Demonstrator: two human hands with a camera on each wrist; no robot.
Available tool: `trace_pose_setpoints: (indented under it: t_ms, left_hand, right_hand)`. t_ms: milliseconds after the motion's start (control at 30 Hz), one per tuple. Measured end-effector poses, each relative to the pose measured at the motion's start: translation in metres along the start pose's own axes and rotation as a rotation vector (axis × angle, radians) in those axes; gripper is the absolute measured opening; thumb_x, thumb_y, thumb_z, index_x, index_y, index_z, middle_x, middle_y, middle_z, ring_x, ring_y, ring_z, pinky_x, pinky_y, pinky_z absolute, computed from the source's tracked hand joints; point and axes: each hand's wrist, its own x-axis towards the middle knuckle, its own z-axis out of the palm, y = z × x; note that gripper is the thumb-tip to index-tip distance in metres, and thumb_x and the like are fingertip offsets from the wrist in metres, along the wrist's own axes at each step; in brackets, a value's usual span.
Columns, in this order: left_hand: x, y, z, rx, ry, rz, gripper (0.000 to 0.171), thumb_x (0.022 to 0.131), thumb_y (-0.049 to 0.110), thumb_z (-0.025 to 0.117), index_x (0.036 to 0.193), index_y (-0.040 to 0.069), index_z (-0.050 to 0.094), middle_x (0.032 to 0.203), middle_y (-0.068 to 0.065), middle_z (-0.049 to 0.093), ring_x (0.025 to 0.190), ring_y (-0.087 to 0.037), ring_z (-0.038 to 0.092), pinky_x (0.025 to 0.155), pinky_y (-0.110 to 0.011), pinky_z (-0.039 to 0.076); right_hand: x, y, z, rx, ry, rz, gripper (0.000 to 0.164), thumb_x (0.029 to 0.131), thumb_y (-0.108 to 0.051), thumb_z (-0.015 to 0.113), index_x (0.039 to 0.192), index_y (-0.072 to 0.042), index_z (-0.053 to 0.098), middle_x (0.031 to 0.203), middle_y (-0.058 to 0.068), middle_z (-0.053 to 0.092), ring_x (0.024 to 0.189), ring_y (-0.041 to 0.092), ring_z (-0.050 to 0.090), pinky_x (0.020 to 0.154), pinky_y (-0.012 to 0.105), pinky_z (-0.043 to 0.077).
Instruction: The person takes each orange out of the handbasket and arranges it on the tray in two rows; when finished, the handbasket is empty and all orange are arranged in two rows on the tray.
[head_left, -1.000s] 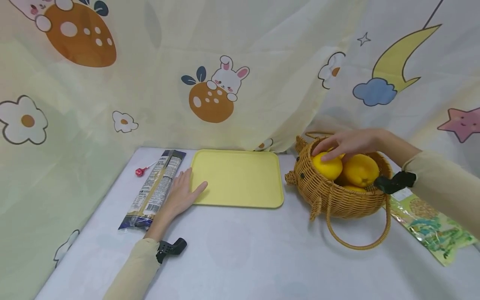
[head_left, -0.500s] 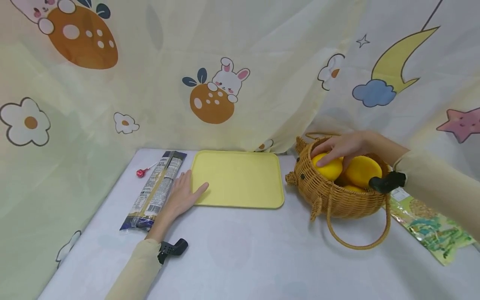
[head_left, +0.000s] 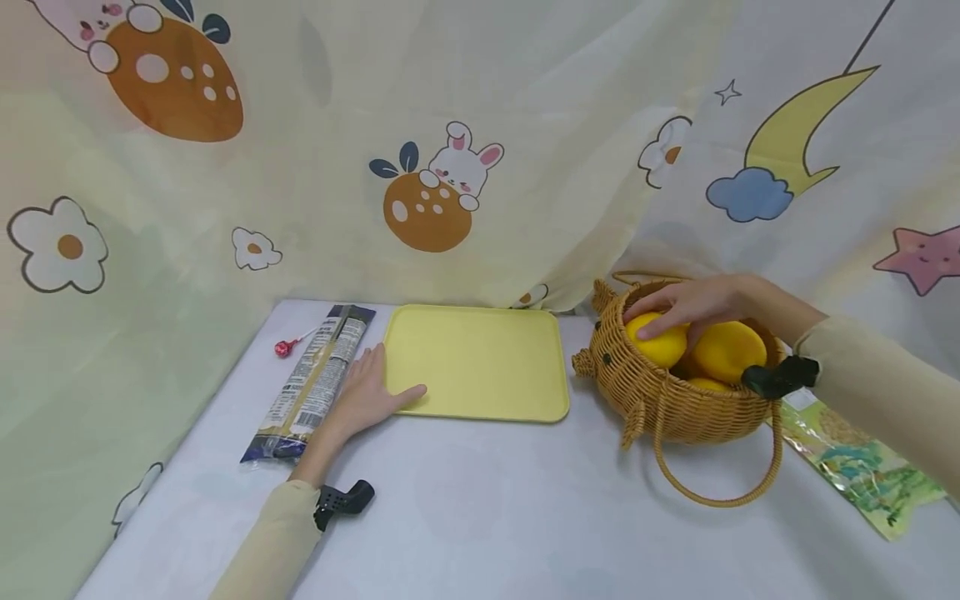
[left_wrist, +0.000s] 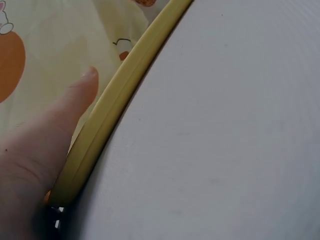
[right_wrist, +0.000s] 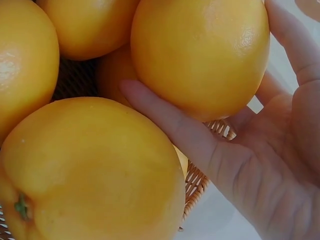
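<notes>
My left hand (head_left: pixel 367 398) lies with straight, spread fingers at the left edge of the yellow tray (head_left: pixel 480 362). Its thumb reaches over the tray's front left corner; in the left wrist view the thumb (left_wrist: pixel 70 112) is beside the tray rim (left_wrist: pixel 107 107). Over at the right, my right hand (head_left: pixel 697 302) reaches into a pig-shaped wicker basket (head_left: pixel 637 375) and grips an orange (head_left: pixel 660 343). In the right wrist view, thumb and fingers lie on opposite sides of that orange (right_wrist: pixel 200 50). Another orange (right_wrist: pixel 95 170) sits close to the thumb, with several more around; the lower ones are partly hidden.
A long printed packet (head_left: pixel 311 383) lies left of the tray, with a red lollipop (head_left: pixel 285 348) beside it. Behind the basket, at right, is a green printed packet (head_left: pixel 862 467). The basket's handle (head_left: pixel 720 502) droops onto the white table. A patterned cloth (head_left: pixel 322 167) hangs at the back.
The head view has shifted slightly. My right hand has settled a little further left and lower around the orange in the basket. My left hand stays at the tray's edge.
</notes>
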Motion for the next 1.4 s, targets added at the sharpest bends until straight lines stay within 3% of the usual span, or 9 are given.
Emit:
trace_pose_setpoints:
  t_ms: [267,1000,1400]
  left_hand:
    - [-0.0016,0.0036,-0.0006,0.008,-0.031,0.026,0.135,0.068,0.081,0.062,0.153,-0.007,0.003,0.161,-0.028,0.007,0.151,-0.042,0.006,0.124,-0.055,0.005]
    - [-0.0004,0.0021,-0.0013,-0.002,-0.044,0.01,0.133,0.07,0.08,0.061,0.153,-0.006,0.002,0.161,-0.027,0.005,0.151,-0.042,0.004,0.124,-0.055,0.005]
    - [0.0008,0.0022,-0.0013,-0.001,-0.028,0.019,0.132,0.071,0.08,0.06,0.153,-0.006,0.003,0.161,-0.027,0.007,0.151,-0.041,0.006,0.124,-0.055,0.006]
  right_hand:
    - [-0.0008,0.0062,0.0038,0.018,-0.021,-0.004,0.073,0.095,-0.037,0.06,0.152,-0.006,0.026,0.151,0.024,0.031,0.112,0.024,0.056,0.094,0.045,0.056]
    - [0.0035,0.003,0.0015,-0.007,-0.017,0.002,0.076,0.093,-0.036,0.064,0.152,-0.008,0.026,0.15,0.024,0.031,0.114,0.025,0.055,0.094,0.047,0.056]
    - [-0.0003,0.0036,-0.0013,-0.126,0.071,-0.041,0.066,0.09,-0.039,0.066,0.146,-0.014,0.041,0.147,0.021,0.035,0.114,0.028,0.052,0.085,0.042,0.059]
